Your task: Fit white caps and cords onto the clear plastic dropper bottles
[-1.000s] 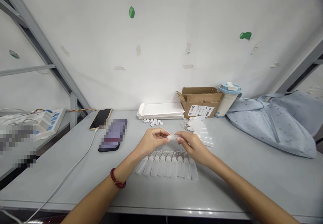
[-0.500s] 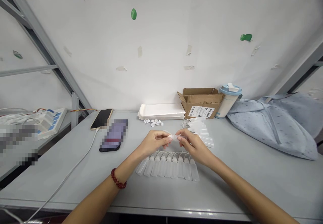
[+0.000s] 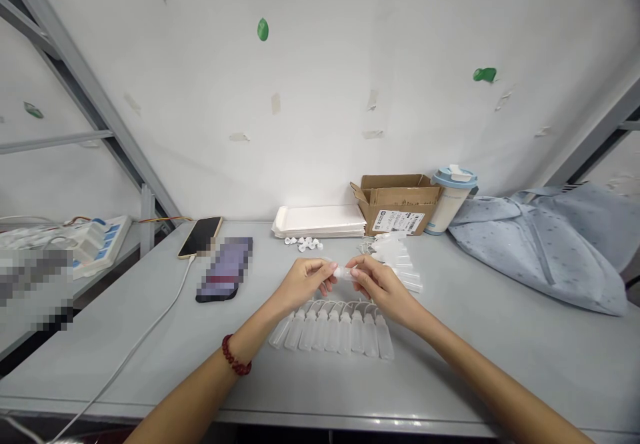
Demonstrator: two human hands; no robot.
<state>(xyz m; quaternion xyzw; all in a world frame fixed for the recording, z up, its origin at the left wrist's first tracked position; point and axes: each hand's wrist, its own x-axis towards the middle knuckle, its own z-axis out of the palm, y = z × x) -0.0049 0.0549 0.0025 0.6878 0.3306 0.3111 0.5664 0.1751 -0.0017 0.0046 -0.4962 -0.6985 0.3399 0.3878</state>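
Between my hands, a small translucent plastic bottle (image 3: 349,274) lies sideways with its white cap end to the left. My left hand (image 3: 309,281) has its thumb and fingers closed on the cap end. Around the bottle's body, my right hand (image 3: 380,285) is closed, hiding much of it. Just below my hands, a row of similar bottles (image 3: 332,333) with thin curved tubes at their tops lies on the table. More translucent bottles (image 3: 393,252) are piled behind my right hand. Several small white caps (image 3: 305,243) lie loose beyond my left hand.
White padded envelopes (image 3: 320,220) are stacked by the wall, beside an open cardboard box (image 3: 397,204) and a blue-lidded cup (image 3: 447,204). A pale blue fabric bag (image 3: 530,251) fills the right. Two phones (image 3: 203,234) and a white cable (image 3: 150,331) lie to the left.
My left thumb and fingers have shifted slightly on the cap end, showing more of the white cap. My right hand stays about where it was. The view has moved slightly.
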